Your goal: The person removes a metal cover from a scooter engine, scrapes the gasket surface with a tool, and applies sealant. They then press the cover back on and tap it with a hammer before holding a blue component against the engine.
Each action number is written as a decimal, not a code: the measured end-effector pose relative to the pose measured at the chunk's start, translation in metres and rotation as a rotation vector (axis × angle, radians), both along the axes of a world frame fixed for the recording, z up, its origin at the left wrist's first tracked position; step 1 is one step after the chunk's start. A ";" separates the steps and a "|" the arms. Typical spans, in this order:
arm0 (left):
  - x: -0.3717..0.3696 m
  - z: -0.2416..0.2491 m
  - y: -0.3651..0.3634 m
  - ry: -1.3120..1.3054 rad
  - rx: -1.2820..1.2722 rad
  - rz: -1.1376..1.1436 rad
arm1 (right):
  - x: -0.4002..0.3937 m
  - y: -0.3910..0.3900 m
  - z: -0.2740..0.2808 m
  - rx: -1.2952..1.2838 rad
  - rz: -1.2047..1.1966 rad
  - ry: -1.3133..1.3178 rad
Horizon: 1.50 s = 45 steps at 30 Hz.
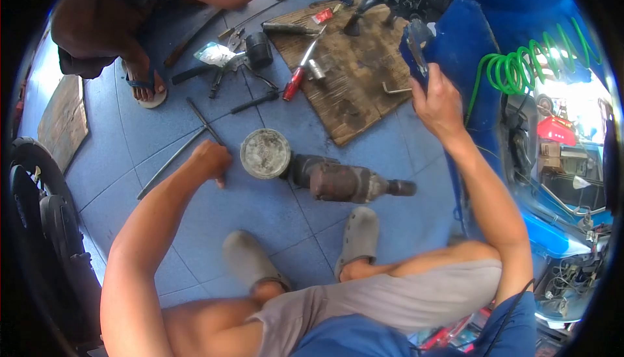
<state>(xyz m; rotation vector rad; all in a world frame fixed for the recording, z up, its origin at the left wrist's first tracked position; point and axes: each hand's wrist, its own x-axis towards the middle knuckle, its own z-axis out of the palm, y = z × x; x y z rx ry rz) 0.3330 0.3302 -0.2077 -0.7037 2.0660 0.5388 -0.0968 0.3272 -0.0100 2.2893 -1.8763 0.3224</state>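
My left hand [211, 161] is low over the tiles with its fingers curled; whatever may be inside them is hidden. Beside it lies a T-shaped metal rod tool [170, 162], its crossbar ending at my knuckles. My right hand [439, 100] grips the edge of a dark blue piece [413, 51] with a grey part on it, close to the blue bodywork [481, 38]. Between my arms, a worn impact wrench [344, 181] rests on its side, a round grey metal disc [265, 153] at its left end.
A stained cardboard sheet [351, 90] carries a hex key [395, 89] and a socket [316, 69]. Around it are a red-handled screwdriver [296, 84], a mallet [259, 50] and pliers [231, 64]. Another person's foot [146, 84] is at upper left; a green coiled hose [520, 68] hangs right.
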 end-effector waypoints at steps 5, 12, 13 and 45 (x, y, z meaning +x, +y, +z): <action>-0.004 0.008 0.002 -0.018 -0.014 0.015 | 0.001 0.000 0.000 -0.006 0.012 -0.021; 0.000 0.001 0.001 0.008 -0.014 0.027 | -0.001 -0.001 -0.001 -0.002 0.001 -0.001; 0.001 0.001 0.002 0.009 -0.015 0.026 | -0.001 -0.001 -0.001 -0.003 0.000 0.000; -0.001 0.000 0.002 -0.009 -0.039 0.007 | 0.000 0.000 0.002 0.015 0.008 0.014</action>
